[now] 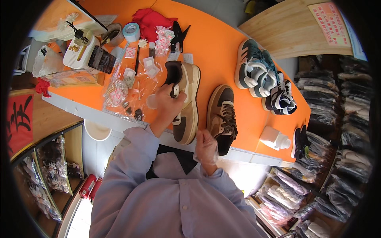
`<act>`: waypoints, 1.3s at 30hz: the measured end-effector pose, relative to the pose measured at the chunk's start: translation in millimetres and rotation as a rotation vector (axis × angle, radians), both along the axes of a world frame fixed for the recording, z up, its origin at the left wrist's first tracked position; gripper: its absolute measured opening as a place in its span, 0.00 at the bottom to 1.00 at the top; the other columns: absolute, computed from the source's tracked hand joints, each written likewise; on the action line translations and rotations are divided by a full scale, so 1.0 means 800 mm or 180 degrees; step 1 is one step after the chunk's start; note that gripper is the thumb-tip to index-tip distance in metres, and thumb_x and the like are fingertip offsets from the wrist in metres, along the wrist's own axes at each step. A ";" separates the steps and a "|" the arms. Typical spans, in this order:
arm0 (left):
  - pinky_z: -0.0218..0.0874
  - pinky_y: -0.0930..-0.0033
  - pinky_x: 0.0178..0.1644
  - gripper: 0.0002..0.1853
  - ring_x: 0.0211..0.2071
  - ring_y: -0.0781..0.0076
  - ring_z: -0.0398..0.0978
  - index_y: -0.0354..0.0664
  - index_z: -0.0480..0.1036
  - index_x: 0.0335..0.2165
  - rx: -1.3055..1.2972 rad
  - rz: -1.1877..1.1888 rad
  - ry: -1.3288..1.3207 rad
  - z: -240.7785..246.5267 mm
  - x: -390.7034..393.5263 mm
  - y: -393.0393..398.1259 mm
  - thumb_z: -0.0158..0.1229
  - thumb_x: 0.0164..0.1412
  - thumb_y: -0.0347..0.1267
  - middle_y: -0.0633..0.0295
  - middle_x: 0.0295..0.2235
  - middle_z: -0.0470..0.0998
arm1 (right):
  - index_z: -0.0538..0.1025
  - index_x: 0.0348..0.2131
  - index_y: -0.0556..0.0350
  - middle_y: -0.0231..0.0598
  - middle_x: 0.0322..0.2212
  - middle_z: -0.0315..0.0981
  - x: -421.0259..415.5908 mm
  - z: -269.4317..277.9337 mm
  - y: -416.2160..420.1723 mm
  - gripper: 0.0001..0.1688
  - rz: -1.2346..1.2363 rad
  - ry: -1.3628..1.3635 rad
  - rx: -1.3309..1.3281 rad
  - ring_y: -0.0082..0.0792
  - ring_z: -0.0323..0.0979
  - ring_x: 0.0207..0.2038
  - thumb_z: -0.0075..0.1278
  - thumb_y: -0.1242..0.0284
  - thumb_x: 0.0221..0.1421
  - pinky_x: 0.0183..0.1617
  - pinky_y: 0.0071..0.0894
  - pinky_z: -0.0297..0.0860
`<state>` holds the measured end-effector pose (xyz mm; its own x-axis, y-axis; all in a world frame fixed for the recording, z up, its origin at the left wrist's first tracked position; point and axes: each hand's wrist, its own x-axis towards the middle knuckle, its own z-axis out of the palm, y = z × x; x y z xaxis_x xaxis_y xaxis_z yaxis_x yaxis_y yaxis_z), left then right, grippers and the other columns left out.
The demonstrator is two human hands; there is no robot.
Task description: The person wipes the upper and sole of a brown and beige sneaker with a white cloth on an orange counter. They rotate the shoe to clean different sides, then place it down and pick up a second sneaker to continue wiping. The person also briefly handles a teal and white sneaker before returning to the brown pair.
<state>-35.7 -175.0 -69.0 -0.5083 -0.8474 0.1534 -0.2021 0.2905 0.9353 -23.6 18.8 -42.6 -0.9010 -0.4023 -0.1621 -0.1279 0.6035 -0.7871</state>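
Note:
A tan and dark brown sneaker [187, 119] lies on its side near the front edge of the orange table [214, 68], its toe towards me. Over its opening and lace area, my left hand [169, 99] grips the shoe, with a dark loop showing at the fingers. My right hand [206, 145], in a clear plastic covering, is curled beside the toe; a small pale tip shows at its fingers, but what it holds, if anything, is unclear. Just right of these, a matching brown sneaker [216, 119] stands upright with dark laces, its toe pointing away from me.
Clear plastic bags with small packets [116, 93], a tape roll [131, 32], red cloth [148, 22] and a phone [102, 59] lie left. Teal sneakers [248, 64], navy sneakers [279, 98] and a white bottle [272, 138] are right. Shelves hold wrapped shoes [315, 95].

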 end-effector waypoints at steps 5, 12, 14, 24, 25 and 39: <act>0.60 0.64 0.26 0.11 0.21 0.64 0.70 0.37 0.73 0.23 0.0102 -0.0066 -0.0376 -0.016 0.006 -0.006 0.61 0.42 0.34 0.57 0.18 0.73 | 0.73 0.26 0.60 0.47 0.14 0.64 -0.032 -0.014 -0.018 0.11 0.0013 0.0010 -0.0022 0.36 0.65 0.16 0.49 0.71 0.59 0.22 0.33 0.62; 0.60 0.63 0.26 0.10 0.20 0.63 0.71 0.38 0.74 0.23 0.0141 -0.0066 -0.0227 0.001 0.005 -0.006 0.62 0.42 0.34 0.58 0.18 0.73 | 0.74 0.26 0.60 0.39 0.14 0.63 -0.024 -0.007 -0.016 0.12 0.0053 -0.0174 -0.0068 0.23 0.60 0.18 0.51 0.69 0.58 0.23 0.28 0.62; 0.61 0.62 0.26 0.11 0.20 0.62 0.71 0.38 0.74 0.23 0.0056 -0.0051 -0.0161 -0.002 0.005 -0.007 0.62 0.42 0.35 0.58 0.18 0.73 | 0.74 0.26 0.60 0.39 0.15 0.63 -0.038 -0.011 -0.027 0.12 -0.0065 -0.0425 -0.0167 0.25 0.61 0.19 0.52 0.69 0.58 0.24 0.29 0.62; 0.62 0.62 0.26 0.11 0.21 0.59 0.74 0.40 0.76 0.25 0.0481 -0.0035 -0.0387 0.001 0.015 -0.013 0.61 0.42 0.36 0.59 0.19 0.75 | 0.70 0.22 0.62 0.45 0.15 0.62 0.012 -0.009 0.000 0.16 0.0233 0.0030 -0.0181 0.32 0.61 0.18 0.53 0.69 0.58 0.23 0.33 0.60; 0.62 0.62 0.26 0.11 0.21 0.60 0.74 0.40 0.76 0.24 0.0637 -0.0016 -0.0311 0.004 0.016 -0.014 0.61 0.42 0.36 0.59 0.19 0.75 | 0.70 0.22 0.62 0.47 0.15 0.62 0.024 -0.006 0.005 0.16 0.0307 0.0221 -0.0120 0.34 0.61 0.17 0.52 0.70 0.58 0.23 0.34 0.60; 0.60 0.61 0.23 0.15 0.18 0.49 0.70 0.33 0.67 0.17 0.1129 0.0157 0.0379 0.040 0.004 0.022 0.63 0.47 0.34 0.49 0.16 0.72 | 0.65 0.21 0.53 0.24 0.18 0.58 0.007 -0.014 0.048 0.19 -0.0759 -0.0521 -0.1733 0.17 0.53 0.21 0.44 0.67 0.65 0.24 0.21 0.54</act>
<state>-32.2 -157.1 -36.9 -0.4617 -0.8816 -0.0985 -0.0916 -0.0631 0.9938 -17.8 57.0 -53.6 -0.9572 -0.2566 -0.1338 0.1096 0.1064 -0.9883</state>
